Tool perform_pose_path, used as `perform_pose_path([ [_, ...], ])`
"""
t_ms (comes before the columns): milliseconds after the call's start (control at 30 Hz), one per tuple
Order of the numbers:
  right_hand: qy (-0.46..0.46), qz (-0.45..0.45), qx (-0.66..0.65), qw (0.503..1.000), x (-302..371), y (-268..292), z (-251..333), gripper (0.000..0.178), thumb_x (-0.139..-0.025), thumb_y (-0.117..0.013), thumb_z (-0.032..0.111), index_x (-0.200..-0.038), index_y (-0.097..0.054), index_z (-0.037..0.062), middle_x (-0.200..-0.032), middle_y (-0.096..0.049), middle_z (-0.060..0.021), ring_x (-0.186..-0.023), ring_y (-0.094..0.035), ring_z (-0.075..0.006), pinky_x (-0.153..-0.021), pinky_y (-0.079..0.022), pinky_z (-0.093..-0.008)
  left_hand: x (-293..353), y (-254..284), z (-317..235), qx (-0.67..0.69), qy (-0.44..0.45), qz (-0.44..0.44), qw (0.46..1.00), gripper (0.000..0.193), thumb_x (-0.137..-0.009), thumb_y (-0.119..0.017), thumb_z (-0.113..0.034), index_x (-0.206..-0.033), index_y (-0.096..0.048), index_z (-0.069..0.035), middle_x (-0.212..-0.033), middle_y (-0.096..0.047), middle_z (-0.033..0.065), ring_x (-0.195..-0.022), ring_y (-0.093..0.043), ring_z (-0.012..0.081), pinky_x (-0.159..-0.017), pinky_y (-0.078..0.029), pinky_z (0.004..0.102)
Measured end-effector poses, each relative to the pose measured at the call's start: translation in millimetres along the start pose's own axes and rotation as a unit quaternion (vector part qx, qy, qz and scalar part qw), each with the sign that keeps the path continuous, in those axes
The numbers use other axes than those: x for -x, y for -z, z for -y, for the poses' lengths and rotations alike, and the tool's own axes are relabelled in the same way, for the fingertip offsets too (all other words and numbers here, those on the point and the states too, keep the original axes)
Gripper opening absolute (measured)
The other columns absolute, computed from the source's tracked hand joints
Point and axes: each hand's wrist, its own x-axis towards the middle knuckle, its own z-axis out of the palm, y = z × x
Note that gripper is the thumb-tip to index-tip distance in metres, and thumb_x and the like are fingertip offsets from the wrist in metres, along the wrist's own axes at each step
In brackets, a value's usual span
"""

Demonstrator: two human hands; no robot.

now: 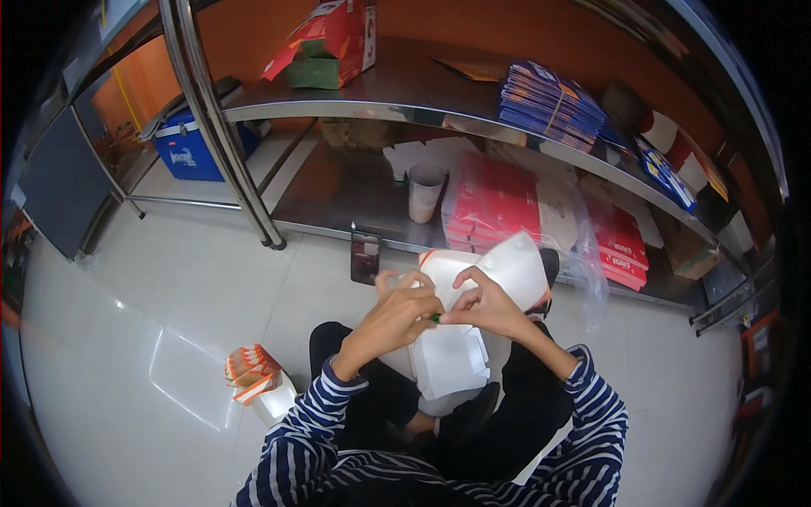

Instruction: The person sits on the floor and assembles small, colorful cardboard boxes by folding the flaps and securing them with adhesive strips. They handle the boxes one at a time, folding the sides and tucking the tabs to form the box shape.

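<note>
Over my lap, my left hand (pixel 395 316) and my right hand (pixel 488 311) meet fingertip to fingertip. Between them they pinch a small green object (pixel 436 318), mostly covered by the fingers and too small to name. Just below the hands lies a white folded carton piece (pixel 452 363) with slotted edges. Beyond the right hand stands a larger white carton sheet (pixel 511 275) with orange edges, spread at an angle.
A phone (pixel 365 258) leans at the lower shelf (pixel 317 190). On that shelf are a plastic cup (pixel 425 193) and plastic-wrapped red cartons (pixel 498 198). Stacked orange-and-white cartons (pixel 252 367) rest on the floor at left. Bundled blue cartons (pixel 551 106) lie on the upper shelf.
</note>
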Motion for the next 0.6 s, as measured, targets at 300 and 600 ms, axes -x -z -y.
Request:
perform_pose_path([
  [300,0.284,-0.255,0.174,0.908,-31.5,-5.5,-38.4,0.043,-0.083,-0.055,0.016,-0.122,-0.044,0.0012,-0.123,-0.042,-0.0185,-0.117,-0.038,-0.0321,-0.099,-0.027,-0.0417,18.6,6.7,27.4,-0.118,-0.021,-0.052,0.991,0.002,-0.068,-0.059,-0.007,-0.070,-0.060,-0.006,-0.112,-0.058,0.0060,-0.118,-0.039,0.0363,-0.095,-0.028,0.0487],
  [600,-0.006,0.144,-0.249,0.958,-26.3,-15.7,-60.4,0.040,-0.094,-0.039,0.038,-0.092,-0.058,0.0028,-0.072,-0.054,0.0013,-0.065,-0.050,-0.0044,-0.055,-0.042,-0.0221,30.2,28.0,20.3,-0.150,-0.145,0.177,0.962,0.012,-0.078,-0.055,-0.002,-0.088,-0.060,-0.008,-0.122,-0.052,0.0064,-0.115,-0.043,0.0326,-0.097,-0.032,0.0464],
])
